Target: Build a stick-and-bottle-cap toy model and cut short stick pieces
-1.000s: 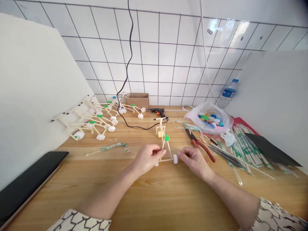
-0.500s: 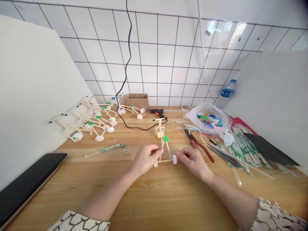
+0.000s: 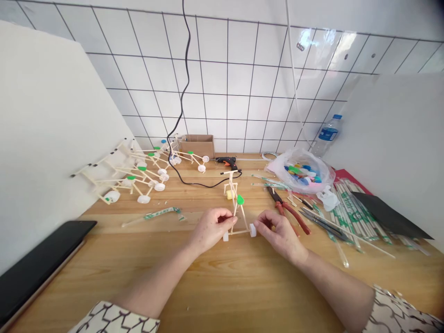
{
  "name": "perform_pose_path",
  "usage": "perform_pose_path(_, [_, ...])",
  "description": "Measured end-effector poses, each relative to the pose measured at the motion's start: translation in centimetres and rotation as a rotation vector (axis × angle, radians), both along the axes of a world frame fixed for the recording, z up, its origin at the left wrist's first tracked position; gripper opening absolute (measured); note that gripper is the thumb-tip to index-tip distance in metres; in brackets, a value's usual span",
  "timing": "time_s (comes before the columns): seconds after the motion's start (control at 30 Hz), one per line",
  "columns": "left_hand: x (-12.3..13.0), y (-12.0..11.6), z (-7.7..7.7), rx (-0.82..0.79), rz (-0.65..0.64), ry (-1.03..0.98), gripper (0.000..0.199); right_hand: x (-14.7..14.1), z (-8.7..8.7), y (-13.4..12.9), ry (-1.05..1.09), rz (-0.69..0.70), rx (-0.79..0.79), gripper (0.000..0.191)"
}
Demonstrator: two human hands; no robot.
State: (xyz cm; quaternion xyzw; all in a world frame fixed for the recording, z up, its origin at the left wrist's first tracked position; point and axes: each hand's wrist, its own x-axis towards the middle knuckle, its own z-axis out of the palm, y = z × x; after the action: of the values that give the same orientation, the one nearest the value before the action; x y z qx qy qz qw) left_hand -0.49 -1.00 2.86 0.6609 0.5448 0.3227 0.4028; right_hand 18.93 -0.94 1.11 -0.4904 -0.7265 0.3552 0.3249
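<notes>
Head view, looking down on a wooden table (image 3: 243,286) backed by a white tile wall (image 3: 225,83). Near the middle of the table, toward the front edge: a stick frame (image 3: 236,217) of glued wooden sticks, upright, with a white cap (image 3: 253,230) at its right bottom corner, a second white cap (image 3: 225,237) at the left corner, a green cap (image 3: 240,200) partway up and a yellow cap (image 3: 229,194) behind.

Left hand (image 3: 210,226) closed in a narrow grip on the frame's left side, fingertips (image 3: 229,218) against the sticks. Right hand (image 3: 280,236) curled, fingers (image 3: 262,223) narrowly pinched just beside the right white cap, contact impossible to tell.

Right of the hands: red-handled pliers (image 3: 287,215), a dark tool (image 3: 324,226), loose skewers (image 3: 350,215) under a black sheet (image 3: 388,215). Toward the far right corner: a clear bag (image 3: 298,173) of colored caps, a water bottle (image 3: 328,134).

Along the far edge: a glue gun (image 3: 227,163), its black cord (image 3: 182,97) running up the wall, and a cardboard box (image 3: 197,145). Toward the far left corner: finished stick models (image 3: 132,171) in a heap against a white board (image 3: 52,138). Near the left edge: a black phone (image 3: 38,259). Just left of the hands: a wrapped stick (image 3: 159,213).
</notes>
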Motion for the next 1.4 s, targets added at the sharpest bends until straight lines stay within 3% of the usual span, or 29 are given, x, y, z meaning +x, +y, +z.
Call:
perform_pose_path(0.13, [0.1,0.0,-0.2,-0.037,-0.005,-0.048,0.029,0.0,-0.2,-0.3,0.018,-0.012,0.129,0.012])
perform_pose_path(0.33, [0.4,-0.2,-0.3,-0.065,-0.047,-0.119,0.022,-0.2,-0.6,-0.5,-0.052,-0.018,0.306,0.012])
perform_pose_path(0.6, [0.8,-0.5,-0.3,-0.111,-0.091,-0.189,0.011,-0.5,-0.4,-0.7,-0.096,0.021,0.337,0.009])
perform_pose_path(0.97, [1.1,-0.6,-0.6,-0.109,-0.106,-0.189,0.01,-0.6,-0.5,-0.8,-0.122,0.05,0.369,0.013])
perform_pose_path(1.13, [-0.3,-0.1,-0.8,-0.111,-0.226,-0.16,0.015,-0.5,-0.3,-0.6,-0.12,0.034,0.36,0.015])
perform_pose_path(1.27, [-2.7,0.7,0.2,-0.055,-0.133,-0.045,0.023,-0.1,0.3,-0.4,-0.141,0.024,0.373,0.015])
perform_pose_path(1.4, [-4.2,1.8,0.8,0.006,0.097,-0.071,0.024,0.3,0.5,-0.1,-0.199,0.044,0.381,0.015])
